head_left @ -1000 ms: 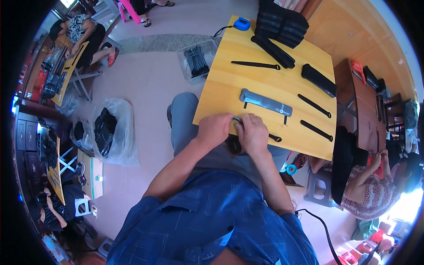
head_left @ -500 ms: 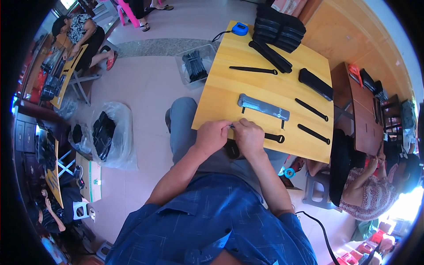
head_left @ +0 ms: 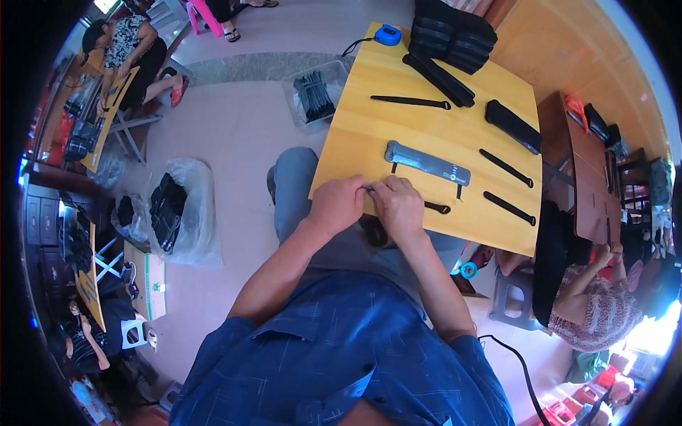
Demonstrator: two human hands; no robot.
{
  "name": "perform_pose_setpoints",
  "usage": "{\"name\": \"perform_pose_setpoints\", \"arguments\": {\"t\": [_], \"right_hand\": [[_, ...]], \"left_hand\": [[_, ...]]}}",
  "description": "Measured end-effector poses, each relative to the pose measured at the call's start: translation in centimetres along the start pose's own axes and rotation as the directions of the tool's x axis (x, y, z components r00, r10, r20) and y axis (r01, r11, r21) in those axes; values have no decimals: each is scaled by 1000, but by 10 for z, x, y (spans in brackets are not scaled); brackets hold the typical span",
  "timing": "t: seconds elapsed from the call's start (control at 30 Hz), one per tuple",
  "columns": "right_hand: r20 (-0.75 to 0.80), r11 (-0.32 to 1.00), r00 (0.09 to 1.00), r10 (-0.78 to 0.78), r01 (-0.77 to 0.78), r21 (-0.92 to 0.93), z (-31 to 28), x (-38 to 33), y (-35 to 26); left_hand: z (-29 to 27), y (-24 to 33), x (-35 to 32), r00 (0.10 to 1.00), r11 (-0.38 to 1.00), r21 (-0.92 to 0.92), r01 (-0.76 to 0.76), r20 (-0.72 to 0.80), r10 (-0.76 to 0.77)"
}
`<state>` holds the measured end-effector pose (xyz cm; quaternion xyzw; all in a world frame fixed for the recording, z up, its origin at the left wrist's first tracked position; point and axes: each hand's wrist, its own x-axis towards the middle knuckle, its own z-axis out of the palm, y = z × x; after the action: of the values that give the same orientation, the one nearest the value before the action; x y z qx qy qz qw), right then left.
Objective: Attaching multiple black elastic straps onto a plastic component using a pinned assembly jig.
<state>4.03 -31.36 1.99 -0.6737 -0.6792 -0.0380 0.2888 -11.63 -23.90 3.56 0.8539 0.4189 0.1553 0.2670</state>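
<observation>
My left hand and right hand meet over the near edge of the yellow table, fingers closed in a pinch. A small dark piece shows between the fingertips, mostly hidden by them. From behind my right hand a black strap with a looped end sticks out onto the table; whether I hold it is unclear. Below the hands a black object is partly covered. Just beyond lies a flat grey pouch with a small black tab at each end of its near side.
On the yellow table lie more black straps, black pouches, a stack of black pouches and a blue tape measure. A clear bin and a plastic bag stand on the floor. People sit at other tables.
My joined hands have moved slightly up and left in view, still pinched together. The strap end by my right hand shows a little less. The table view has shifted slightly.
</observation>
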Motion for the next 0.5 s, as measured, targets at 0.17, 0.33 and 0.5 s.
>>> {"name": "perform_pose_setpoints", "arguments": {"t": [0.17, 0.33, 0.5], "right_hand": [[-45, 998, 998, -40, 42, 46, 3, 2, 4], [-18, 997, 999, -31, 33, 74, 2, 2, 4], [-24, 994, 999, -33, 35, 100, 1, 3, 2]], "left_hand": [[-5, -6, 6, 999, 994, -102, 30, 25, -28], [-11, 1, 6, 998, 1000, -10, 23, 54, -23], [-13, -2, 7, 997, 998, -39, 58, 57, -56]]}}
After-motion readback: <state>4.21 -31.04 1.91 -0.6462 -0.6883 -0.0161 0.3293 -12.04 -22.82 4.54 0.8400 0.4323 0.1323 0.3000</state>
